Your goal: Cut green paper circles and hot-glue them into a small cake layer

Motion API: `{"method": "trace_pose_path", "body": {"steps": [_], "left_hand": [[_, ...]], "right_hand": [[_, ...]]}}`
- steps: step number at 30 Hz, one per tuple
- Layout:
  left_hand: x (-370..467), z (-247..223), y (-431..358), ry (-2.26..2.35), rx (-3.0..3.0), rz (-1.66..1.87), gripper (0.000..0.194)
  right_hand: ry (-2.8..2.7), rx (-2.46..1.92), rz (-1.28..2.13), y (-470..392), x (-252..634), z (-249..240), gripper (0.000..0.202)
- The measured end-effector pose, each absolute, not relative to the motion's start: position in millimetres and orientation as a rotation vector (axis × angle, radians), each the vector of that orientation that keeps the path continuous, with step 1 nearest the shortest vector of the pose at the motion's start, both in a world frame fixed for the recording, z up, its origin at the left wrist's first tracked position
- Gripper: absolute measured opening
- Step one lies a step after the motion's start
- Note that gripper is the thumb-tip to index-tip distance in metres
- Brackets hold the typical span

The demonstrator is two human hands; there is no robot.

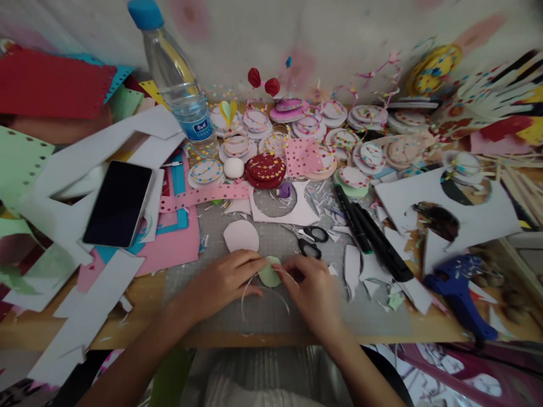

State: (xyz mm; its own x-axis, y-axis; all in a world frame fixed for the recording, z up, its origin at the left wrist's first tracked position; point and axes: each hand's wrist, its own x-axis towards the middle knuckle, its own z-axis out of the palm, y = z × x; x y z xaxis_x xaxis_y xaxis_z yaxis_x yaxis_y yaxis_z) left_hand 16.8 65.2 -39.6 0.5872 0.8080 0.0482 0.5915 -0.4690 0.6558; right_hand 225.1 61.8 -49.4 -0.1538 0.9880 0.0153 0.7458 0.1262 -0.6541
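Note:
Between my two hands, over the front of the grey mat (237,316), is a small light green paper circle (270,273). The fingers of my left hand (231,280) pinch its left side, and those of my right hand (314,288) close on its right side. A thin pale strand (243,308) curves down below the circle. A white paper disc (241,236) lies just beyond my left hand. Black-handled scissors (313,240) rest beyond my right hand.
A water bottle (178,85) and a phone (119,203) stand and lie at left. Decorated paper hats (266,169) line the back. Black markers (354,219), a black cutter (384,246) and a blue glue gun (460,294) lie at right among paper scraps.

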Motion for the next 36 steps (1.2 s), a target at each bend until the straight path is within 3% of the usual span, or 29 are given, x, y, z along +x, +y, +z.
{"method": "trace_pose_path", "body": {"steps": [3,9,23,36], "left_hand": [[16.9,-36.6,66.2,1.066,2.234,0.500,0.061],[18.3,-31.3,77.4,0.983,2.252,0.452,0.067],[26.8,-18.5,118.9,0.644,2.426,0.084,0.048],[28.2,-30.9,122.3,0.544,2.527,0.132,0.041]], "right_hand": [[-1.921,-1.569,0.784,58.1,229.8,-50.6,0.017],[-1.788,-1.459,0.914,50.7,235.6,-52.0,0.009],[-1.795,-1.317,0.803,37.5,236.9,-55.0,0.024],[-1.822,-1.289,0.777,35.1,236.8,-64.2,0.033]]}}
